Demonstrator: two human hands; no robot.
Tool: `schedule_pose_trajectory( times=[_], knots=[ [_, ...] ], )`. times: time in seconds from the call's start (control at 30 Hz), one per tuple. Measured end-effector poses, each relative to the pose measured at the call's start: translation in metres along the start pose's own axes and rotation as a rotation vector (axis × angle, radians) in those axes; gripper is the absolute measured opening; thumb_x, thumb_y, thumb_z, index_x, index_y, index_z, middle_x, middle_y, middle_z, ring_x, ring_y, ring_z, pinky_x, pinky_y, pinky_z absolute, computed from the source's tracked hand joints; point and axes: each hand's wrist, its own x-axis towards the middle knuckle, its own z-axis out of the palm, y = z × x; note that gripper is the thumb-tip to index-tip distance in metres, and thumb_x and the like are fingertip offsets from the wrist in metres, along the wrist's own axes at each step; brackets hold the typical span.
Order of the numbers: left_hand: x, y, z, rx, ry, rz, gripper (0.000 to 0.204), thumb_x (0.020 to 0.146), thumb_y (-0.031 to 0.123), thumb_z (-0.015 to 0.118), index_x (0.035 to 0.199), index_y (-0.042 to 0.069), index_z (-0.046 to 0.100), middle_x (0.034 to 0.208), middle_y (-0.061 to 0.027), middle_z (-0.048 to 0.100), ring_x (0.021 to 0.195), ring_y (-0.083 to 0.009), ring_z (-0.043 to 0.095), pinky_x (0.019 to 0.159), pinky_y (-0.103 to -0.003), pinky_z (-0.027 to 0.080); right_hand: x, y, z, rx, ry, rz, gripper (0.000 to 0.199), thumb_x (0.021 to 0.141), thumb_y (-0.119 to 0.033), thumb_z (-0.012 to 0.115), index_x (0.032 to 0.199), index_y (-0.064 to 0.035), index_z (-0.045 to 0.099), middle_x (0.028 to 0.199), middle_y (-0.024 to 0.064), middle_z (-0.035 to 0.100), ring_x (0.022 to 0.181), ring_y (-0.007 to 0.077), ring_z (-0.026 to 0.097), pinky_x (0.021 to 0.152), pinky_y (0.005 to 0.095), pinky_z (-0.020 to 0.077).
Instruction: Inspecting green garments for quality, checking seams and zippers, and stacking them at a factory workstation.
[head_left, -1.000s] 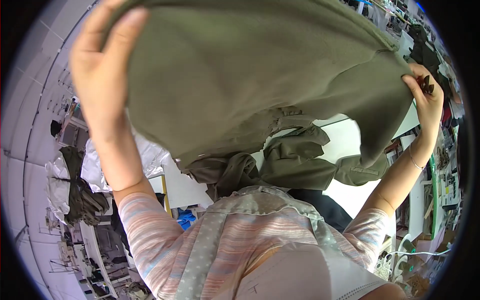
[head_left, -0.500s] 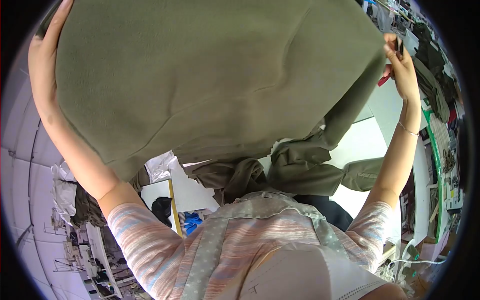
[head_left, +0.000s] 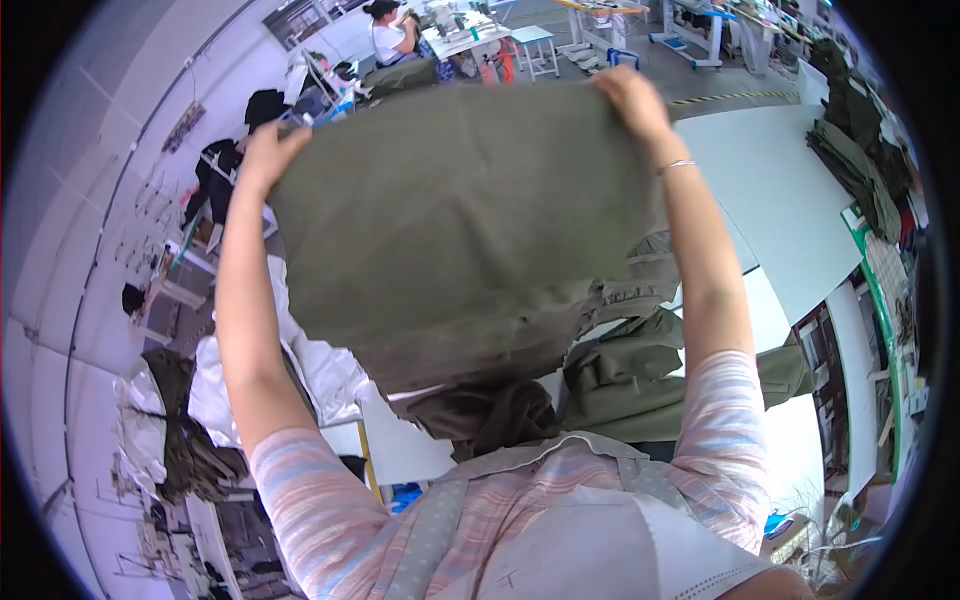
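I hold a large olive-green piece of fabric [head_left: 460,220] spread out in front of me, raised above the table. My left hand [head_left: 265,150] pinches its upper left corner and my right hand [head_left: 625,100] grips its upper right corner. The cloth hangs flat between them and its lower edge drops toward a heap of olive-green garments [head_left: 620,370] lying on the white table [head_left: 780,210]. Both arms are stretched out and up; a thin bracelet sits on my right wrist.
More folded green garments [head_left: 855,160] are stacked at the table's far right edge. White cloth [head_left: 300,360] and dark fabric [head_left: 190,450] are piled on the left. Another person [head_left: 390,30] sits at a sewing station far ahead, beside stools and tables.
Both hands have lifted the fabric away from my face and moved closer together, so it now hangs farther out and the room beyond shows above it.
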Motion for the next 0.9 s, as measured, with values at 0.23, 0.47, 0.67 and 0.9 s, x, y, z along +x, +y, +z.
schedule_pose_trajectory(
  times=[0.23, 0.47, 0.67, 0.9],
  knots=[
    [-0.073, 0.1, 0.013, 0.168, 0.099, 0.374, 0.064, 0.085, 0.038, 0.062, 0.135, 0.003, 0.042, 0.134, -0.0206, 0.047, 0.125, -0.0332, 0.044, 0.104, -0.04, 0.035, -0.042, -0.087, 0.044, 0.08, -0.003, -0.063, 0.032, 0.082, -0.006, 0.059, 0.111, -0.0184, 0.065, 0.128, 0.0074, 0.055, 0.115, 0.0276, 0.052, 0.096, 0.0389, 0.0436],
    [-0.116, 0.094, 0.039, -0.121, -0.152, 0.352, 0.043, 0.096, 0.028, 0.046, 0.13, 0.001, 0.05, 0.135, -0.0158, 0.049, 0.127, -0.0261, 0.043, 0.108, -0.036, 0.029, -0.172, 0.011, 0.028, -0.403, -0.134, 0.247, 0.023, 0.089, -0.021, 0.053, 0.108, -0.0185, 0.065, 0.1, 0.0081, 0.068, 0.092, 0.0328, 0.062, 0.081, 0.0389, 0.0505],
    [-0.181, 0.2, 0.027, -0.222, 0.228, 0.498, 0.041, 0.094, 0.027, 0.049, 0.125, 0.001, 0.055, 0.124, -0.0138, 0.057, 0.117, -0.0249, 0.052, 0.102, -0.038, 0.036, -0.29, -0.006, -0.095, 0.037, 0.588, 0.818, 0.021, 0.096, -0.02, 0.049, 0.108, -0.0081, 0.062, 0.09, 0.0084, 0.069, 0.081, 0.0167, 0.064, 0.07, 0.0288, 0.0495],
    [-0.312, 0.265, 0.251, -0.28, -0.988, 0.789, 0.031, 0.085, 0.024, 0.061, 0.108, 0.003, 0.058, 0.11, -0.013, 0.061, 0.105, -0.0328, 0.056, 0.088, -0.04, 0.045, -0.46, -0.142, -0.099, 0.531, 0.53, 1.245, 0.025, 0.1, -0.02, 0.043, 0.104, -0.0013, 0.059, 0.079, 0.003, 0.063, 0.061, 0.0063, 0.049, 0.057, 0.0205, 0.0414]
  ],
)
